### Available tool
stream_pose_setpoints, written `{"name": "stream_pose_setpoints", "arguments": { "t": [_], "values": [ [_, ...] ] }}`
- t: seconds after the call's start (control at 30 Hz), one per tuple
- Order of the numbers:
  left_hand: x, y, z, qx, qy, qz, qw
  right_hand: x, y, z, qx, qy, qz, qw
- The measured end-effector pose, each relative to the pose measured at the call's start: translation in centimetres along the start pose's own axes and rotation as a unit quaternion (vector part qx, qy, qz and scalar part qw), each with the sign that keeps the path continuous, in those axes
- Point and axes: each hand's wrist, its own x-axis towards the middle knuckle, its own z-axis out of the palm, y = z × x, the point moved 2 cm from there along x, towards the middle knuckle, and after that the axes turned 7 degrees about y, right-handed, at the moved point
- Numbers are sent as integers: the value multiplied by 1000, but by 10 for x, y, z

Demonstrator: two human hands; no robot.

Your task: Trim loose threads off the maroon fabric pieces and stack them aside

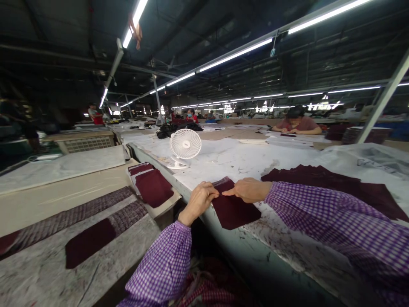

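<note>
A maroon fabric piece (237, 211) with cut-off lower corners lies at the near edge of the white-covered table, its far end folded or overlapped by a greyish-purple strip. My left hand (201, 198) pinches its left edge between thumb and fingertips. From the right, my right hand (249, 190) reaches in with the index finger stretched out, its tip touching the fabric close to the left fingertips. The other right fingers are curled and partly hidden. Past my right forearm, many overlapping maroon pieces (306, 174) are fanned out.
A white clip fan (185, 144) stands farther back. On the lower left surface lie a stack of maroon pieces (155, 187), a single maroon piece (91, 242) and a long overlapping row (70, 211). A gap separates both tables. Across the table, a co-worker (297, 123) sits; clear plastic (367, 155) lies right.
</note>
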Motion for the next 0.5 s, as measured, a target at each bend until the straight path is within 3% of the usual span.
{"name": "stream_pose_setpoints", "arguments": {
  "t": [0.33, 0.5],
  "values": [
    [-10, -11, -2, -79, 33, -31, 996, 10, -5, -3, 29, 5, -57, 998],
    [-15, -21, -2, -162, 66, -78, 982, 15, -4, -2, 60, 23, -74, 995]
  ]
}}
